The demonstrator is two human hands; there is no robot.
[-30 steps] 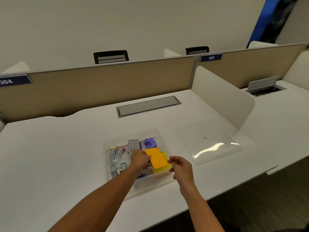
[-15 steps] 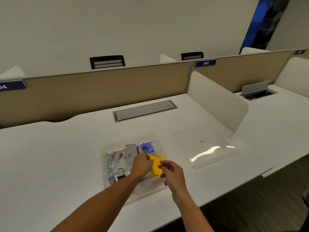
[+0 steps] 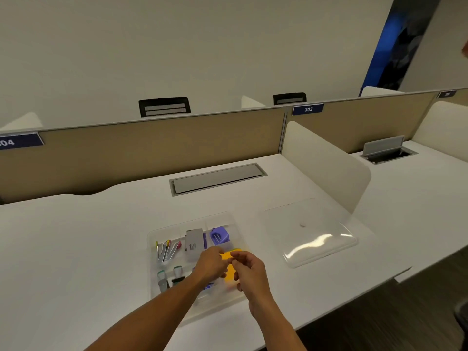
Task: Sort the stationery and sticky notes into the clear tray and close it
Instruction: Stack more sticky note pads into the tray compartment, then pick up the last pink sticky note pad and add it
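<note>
A clear divided tray [image 3: 162, 233] sits on the white desk near its front edge. Inside lie several coloured pens [image 3: 166, 250], a grey box [image 3: 194, 242], a purple sharpener [image 3: 219, 236] and small clips [image 3: 168, 276]. Over the tray's right compartment, my left hand [image 3: 211, 264] and my right hand [image 3: 249, 271] meet and both pinch an orange sticky-note pad [image 3: 230, 271], which they mostly hide. A yellow pad edge shows just behind it. The clear lid [image 3: 310, 231] lies flat on the desk to the right of the tray.
A white side divider [image 3: 326, 165] stands behind the lid. A grey cable hatch [image 3: 217, 178] is set in the desk behind the tray. A beige partition [image 3: 152, 150] closes the back. The desk's front edge runs just below the tray.
My hands have drawn together over the tray's right compartment and lowered the orange pad; it now shows far less between my fingers than a second ago.
</note>
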